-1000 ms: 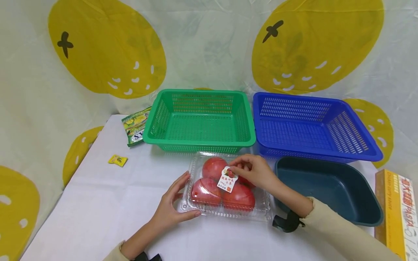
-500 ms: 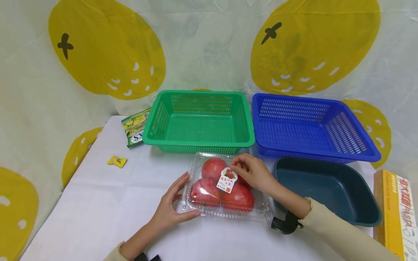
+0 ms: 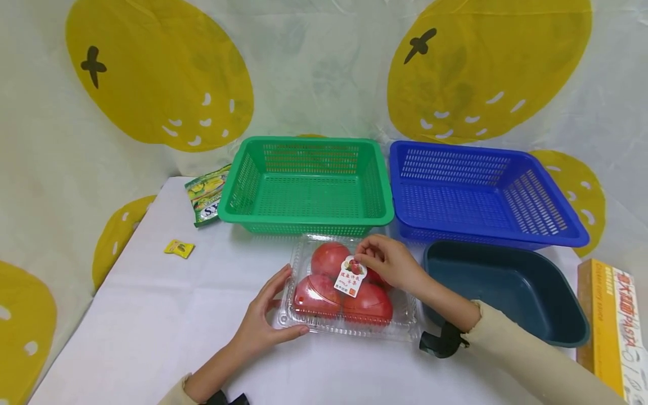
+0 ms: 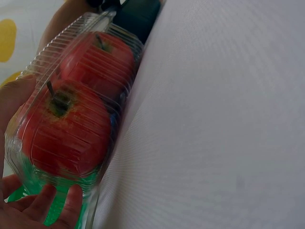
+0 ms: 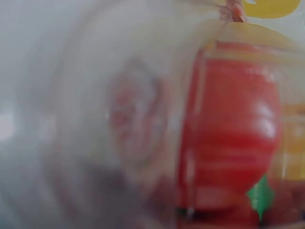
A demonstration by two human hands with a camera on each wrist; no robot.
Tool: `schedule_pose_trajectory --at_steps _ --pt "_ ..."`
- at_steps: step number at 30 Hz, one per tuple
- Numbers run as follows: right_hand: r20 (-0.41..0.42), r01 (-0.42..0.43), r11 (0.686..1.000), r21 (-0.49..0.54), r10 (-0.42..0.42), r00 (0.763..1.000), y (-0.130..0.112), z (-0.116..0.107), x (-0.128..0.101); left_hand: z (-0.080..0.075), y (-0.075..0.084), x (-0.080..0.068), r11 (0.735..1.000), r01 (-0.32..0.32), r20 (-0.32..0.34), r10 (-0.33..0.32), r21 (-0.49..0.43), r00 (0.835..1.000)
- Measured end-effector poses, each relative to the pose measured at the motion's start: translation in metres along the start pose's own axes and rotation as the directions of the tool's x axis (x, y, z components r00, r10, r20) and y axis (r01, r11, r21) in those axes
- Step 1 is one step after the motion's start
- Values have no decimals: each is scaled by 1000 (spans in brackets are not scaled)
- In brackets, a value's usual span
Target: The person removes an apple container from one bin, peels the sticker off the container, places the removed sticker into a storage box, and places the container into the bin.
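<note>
In the head view, a clear plastic clamshell box (image 3: 407,320) with several red apples (image 3: 317,295) lies on the white table. On its lid is a white label (image 3: 347,282) with printed fruit and red characters. My right hand (image 3: 387,260) pinches the label's upper right edge between thumb and curled fingers. My left hand (image 3: 263,318) rests at the box's left end, fingers spread along the side and thumb at the front edge. The left wrist view shows these fingertips (image 4: 71,205) against the plastic, close to an apple (image 4: 66,131). The right wrist view is mostly blurred, with a red apple (image 5: 228,124) behind plastic.
Behind the box stand a green basket (image 3: 306,220) and a blue basket (image 3: 471,233). A dark teal tub (image 3: 506,292) and a yellow pasta box (image 3: 602,326) are at right. At left lie a small yellow packet (image 3: 179,248) and a green packet (image 3: 206,196), partly behind the green basket.
The view shifts slightly. Both hands stay almost in place, with the right fingertips still at the label's edge.
</note>
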State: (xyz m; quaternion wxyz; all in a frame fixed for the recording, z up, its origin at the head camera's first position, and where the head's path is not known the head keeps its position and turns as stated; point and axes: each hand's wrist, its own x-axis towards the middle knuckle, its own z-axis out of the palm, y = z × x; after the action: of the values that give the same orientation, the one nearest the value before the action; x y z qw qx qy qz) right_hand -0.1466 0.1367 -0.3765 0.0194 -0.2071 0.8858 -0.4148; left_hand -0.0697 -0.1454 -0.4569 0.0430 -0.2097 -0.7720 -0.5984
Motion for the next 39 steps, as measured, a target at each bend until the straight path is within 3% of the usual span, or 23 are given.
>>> schedule_pose_trajectory --at_steps 10,18,24,29,39 --pt "47 20 1000 0 -20 999 -1 -3 -2 0 -2 -1 1000 -21 2 21 5 1000" --pt "107 -9 996 87 0 994 4 -8 -3 2 -3 0 1000 -25 2 25 13 1000" --pt "82 -19 990 137 8 997 5 -6 -4 3 -4 0 1000 -23 6 22 13 1000" --pt "64 13 994 112 -20 998 5 -5 -4 3 -3 -1 1000 -8 4 8 11 1000" --pt "-6 -11 998 56 11 1000 1 0 -1 1 -4 -1 1000 -11 6 11 12 1000"
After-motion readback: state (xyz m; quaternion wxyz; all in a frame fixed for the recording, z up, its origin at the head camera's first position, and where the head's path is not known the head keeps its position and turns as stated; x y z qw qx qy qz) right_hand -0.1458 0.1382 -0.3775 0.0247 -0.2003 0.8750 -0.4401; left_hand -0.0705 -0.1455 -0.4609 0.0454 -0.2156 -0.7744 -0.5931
